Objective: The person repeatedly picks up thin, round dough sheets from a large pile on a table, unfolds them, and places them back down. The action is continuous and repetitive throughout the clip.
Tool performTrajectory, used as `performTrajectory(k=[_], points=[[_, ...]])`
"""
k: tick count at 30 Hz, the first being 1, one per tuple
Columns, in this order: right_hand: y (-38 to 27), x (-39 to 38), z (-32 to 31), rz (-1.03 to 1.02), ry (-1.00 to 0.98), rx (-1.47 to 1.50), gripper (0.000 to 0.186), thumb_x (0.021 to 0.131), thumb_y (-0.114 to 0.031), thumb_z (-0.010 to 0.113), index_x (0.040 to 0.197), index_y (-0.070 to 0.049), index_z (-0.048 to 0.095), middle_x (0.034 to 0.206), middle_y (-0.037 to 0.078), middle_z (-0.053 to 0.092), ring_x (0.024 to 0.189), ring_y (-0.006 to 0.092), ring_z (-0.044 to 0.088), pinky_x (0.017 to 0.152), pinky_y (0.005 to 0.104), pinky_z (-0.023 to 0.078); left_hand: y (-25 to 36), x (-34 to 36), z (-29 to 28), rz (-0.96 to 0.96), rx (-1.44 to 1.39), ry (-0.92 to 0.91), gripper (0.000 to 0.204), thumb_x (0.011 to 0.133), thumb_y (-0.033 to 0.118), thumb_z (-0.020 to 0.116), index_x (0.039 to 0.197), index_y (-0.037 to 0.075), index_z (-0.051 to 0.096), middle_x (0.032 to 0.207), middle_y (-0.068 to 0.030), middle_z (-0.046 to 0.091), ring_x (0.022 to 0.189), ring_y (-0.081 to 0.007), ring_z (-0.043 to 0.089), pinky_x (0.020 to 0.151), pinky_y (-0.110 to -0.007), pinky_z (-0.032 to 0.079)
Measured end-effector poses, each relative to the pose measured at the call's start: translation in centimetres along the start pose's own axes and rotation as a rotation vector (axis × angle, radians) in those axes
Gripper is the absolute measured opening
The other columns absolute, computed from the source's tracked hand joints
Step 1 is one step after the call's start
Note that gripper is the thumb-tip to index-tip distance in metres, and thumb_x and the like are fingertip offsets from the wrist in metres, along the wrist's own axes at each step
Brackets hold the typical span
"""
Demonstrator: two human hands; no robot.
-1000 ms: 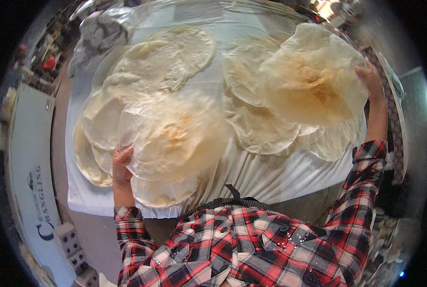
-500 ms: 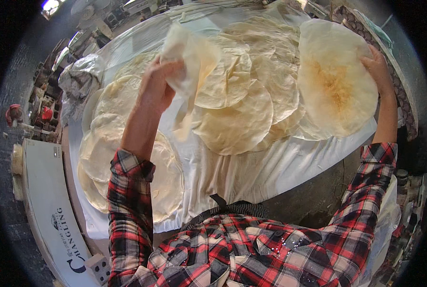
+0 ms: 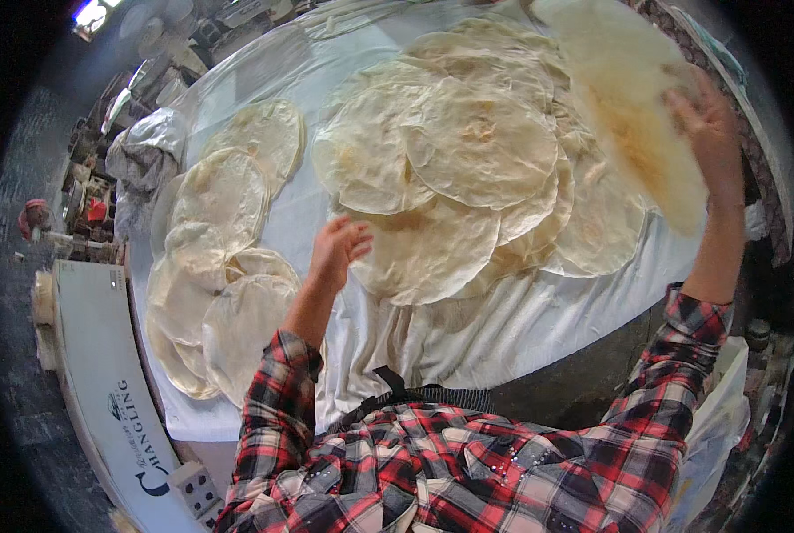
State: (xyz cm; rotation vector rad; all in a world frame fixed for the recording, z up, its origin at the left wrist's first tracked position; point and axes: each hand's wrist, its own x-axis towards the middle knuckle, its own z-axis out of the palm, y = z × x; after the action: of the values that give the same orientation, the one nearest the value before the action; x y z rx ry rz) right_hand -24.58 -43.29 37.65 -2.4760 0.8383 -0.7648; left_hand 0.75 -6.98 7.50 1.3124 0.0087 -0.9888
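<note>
Fingers loosely curled and slightly apart, my left hand (image 3: 337,251) is open and holds nothing. It is at the left edge of a central pile of thin, round, cream-coloured dough sheets (image 3: 423,253). A wrinkled dough sheet (image 3: 484,147) lies on top of that pile. At the upper right, my right hand (image 3: 706,129) has its fingers spread, at the right edge of a large dough sheet with a browned middle (image 3: 632,115). That sheet is tilted and blurred; whether the fingertips still touch it is hard to see.
More round sheets (image 3: 223,200) overlap on the left of the white cloth (image 3: 539,315). A crumpled silvery covering (image 3: 148,147) sits at the cloth's left edge. A long white box (image 3: 103,346) stands at the left, beside a block with holes (image 3: 194,489).
My left hand has let go of its dough sheet and come down toward me. One more sheet lies on the central pile. My right hand's browned sheet has swung upward and away, its fingers spreading.
</note>
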Motion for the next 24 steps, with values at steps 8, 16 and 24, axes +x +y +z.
performTrajectory(k=[8, 16, 24], points=[[-14.0, -7.2, 13.9, -0.752, -0.058, -0.219, 0.031, 0.078, -0.002, 0.054, 0.108, -0.008, 0.062, 0.07, 0.014, 0.06, 0.052, 0.0308, 0.058, 0.049, 0.0403, 0.047, -1.4, -11.4, -5.9, 0.167, -0.229, -0.103, 0.053, 0.09, 0.018, 0.053, 0.139, 0.011, 0.034, 0.129, -0.0187, 0.052, 0.109, -0.033, 0.058, 0.089, -0.043, 0.049], [-17.7, -26.6, 34.9, -0.859, -0.675, 0.221, 0.034, 0.075, -0.003, 0.053, 0.108, -0.004, 0.058, 0.083, 0.012, 0.065, 0.074, 0.03, 0.064, 0.062, 0.0397, 0.052, -7.2, -16.5, -10.8, 0.243, -0.577, -0.093, 0.062, 0.092, 0.023, 0.055, 0.143, 0.012, 0.021, 0.14, -0.0158, 0.038, 0.125, -0.0316, 0.045, 0.092, -0.047, 0.048], [-14.5, -30.6, 36.2, -0.63, -0.92, 0.359, 0.045, 0.081, -0.029, 0.069, 0.118, -0.009, 0.054, 0.12, 0.015, 0.057, 0.099, 0.0332, 0.061, 0.075, 0.038, 0.052, -12.7, -15.7, -12.0, 0.271, -0.61, -0.096, 0.069, 0.085, 0.013, 0.061, 0.143, 0.012, 0.025, 0.135, -0.0128, 0.043, 0.12, -0.0286, 0.05, 0.095, -0.044, 0.048]])
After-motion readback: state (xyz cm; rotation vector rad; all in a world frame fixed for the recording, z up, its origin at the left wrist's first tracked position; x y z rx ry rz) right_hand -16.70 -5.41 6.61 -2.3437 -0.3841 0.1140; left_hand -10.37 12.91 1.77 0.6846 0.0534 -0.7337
